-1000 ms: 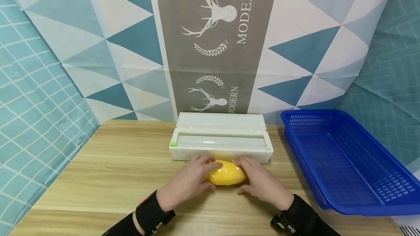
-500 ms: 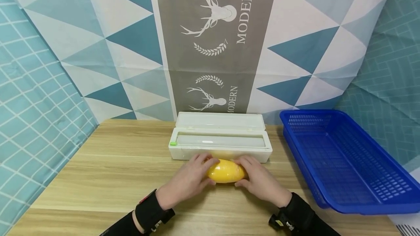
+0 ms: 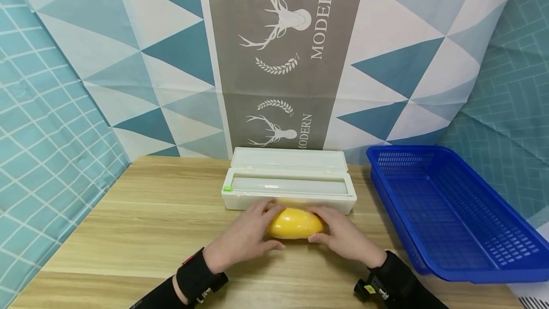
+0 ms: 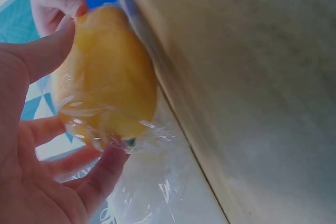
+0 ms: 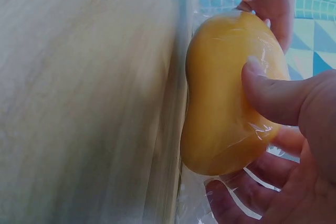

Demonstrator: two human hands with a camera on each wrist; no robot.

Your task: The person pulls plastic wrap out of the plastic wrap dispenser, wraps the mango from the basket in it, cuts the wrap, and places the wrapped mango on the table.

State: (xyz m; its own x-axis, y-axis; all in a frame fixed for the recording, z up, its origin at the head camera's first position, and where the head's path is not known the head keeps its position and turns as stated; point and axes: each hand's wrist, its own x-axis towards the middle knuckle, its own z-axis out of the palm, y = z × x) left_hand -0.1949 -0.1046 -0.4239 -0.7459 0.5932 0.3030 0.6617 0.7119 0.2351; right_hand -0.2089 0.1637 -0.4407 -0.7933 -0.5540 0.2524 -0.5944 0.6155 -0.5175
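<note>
A yellow mango (image 3: 296, 223) wrapped in clear cling film lies between the two hands, just in front of a white cling film dispenser (image 3: 289, 200). My left hand (image 3: 246, 235) curls its fingers around one end of it; in the left wrist view, fingertips (image 4: 113, 156) meet the film near a small green spot. At the other end my right hand (image 3: 345, 237) holds the fruit, its thumb laid on the yellow side and its fingers on the far side in the right wrist view. Loose crinkled film (image 4: 163, 182) trails from the mango.
The dispenser's lid (image 3: 289, 159) stands raised at the back, with a green slider (image 3: 228, 188) at the left end of its front part. A blue plastic basket (image 3: 454, 223) is on the right of the wooden table (image 3: 141, 232). Patterned cloth hangs behind.
The mango has shifted slightly away from the body and turned a little between the hands. The left thumb has moved away from it since half a second ago. Dispenser and basket stay put.
</note>
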